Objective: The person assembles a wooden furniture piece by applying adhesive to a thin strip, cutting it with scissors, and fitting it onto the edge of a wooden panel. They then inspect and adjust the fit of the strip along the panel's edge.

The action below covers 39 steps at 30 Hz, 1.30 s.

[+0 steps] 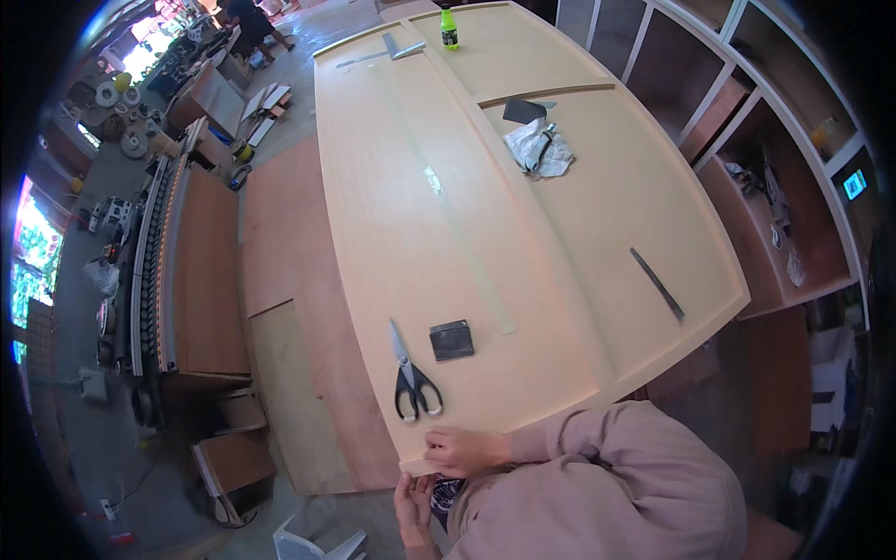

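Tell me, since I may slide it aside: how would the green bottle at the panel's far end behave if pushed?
The bottle stands upright and looks slim, so it would probably tip rather than slide. Once down, its round body would likely roll on the smooth panel.

Pale tan wooden panel (523, 215); black-handled steel scissors (411, 375); dark grey square block (452, 340); green plastic bottle (449, 29); dusty-pink sleeve (607, 467).

Woodworking workshop: plywood panels (485, 215), machinery (149, 261).
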Tool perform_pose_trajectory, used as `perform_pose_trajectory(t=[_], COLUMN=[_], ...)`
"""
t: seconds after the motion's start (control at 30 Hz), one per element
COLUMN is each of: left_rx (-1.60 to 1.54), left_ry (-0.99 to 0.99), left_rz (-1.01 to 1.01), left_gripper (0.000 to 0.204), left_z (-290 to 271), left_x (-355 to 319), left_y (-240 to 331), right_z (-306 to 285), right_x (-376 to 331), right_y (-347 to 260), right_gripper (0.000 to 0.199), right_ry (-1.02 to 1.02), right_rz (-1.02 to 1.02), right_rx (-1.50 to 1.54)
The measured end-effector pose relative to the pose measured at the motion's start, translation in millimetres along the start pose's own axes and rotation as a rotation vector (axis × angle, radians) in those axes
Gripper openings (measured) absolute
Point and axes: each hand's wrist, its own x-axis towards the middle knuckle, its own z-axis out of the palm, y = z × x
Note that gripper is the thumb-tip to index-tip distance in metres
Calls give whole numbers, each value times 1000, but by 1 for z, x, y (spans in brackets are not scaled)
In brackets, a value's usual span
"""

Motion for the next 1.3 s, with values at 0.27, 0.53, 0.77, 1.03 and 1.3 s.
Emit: perform_pose_trajectory(t=[0.27,0.53,0.77,1.03,1.3], left_rx=[878,920,1221,1325,1440], left_ry=[-593,-794,-843,-922,-963], left_rz=[-223,-330,-349,-474,-739], left_gripper=[54,47,45,55,47], left_z=[8,32,29,60,75], left_x=[75,82,97,108,155], left_y=[116,126,131,144,148], right_z=[17,42,62,63,61], right_x=[15,38,98,143,168], right_y=[-3,-42,-32,8,20], right_gripper=[24,20,35,30,36], right_ry=[136,411,891,822,883], right_rz=[232,703,999,1285,1482], right_rx=[-334,-718,-672,-685,-578])
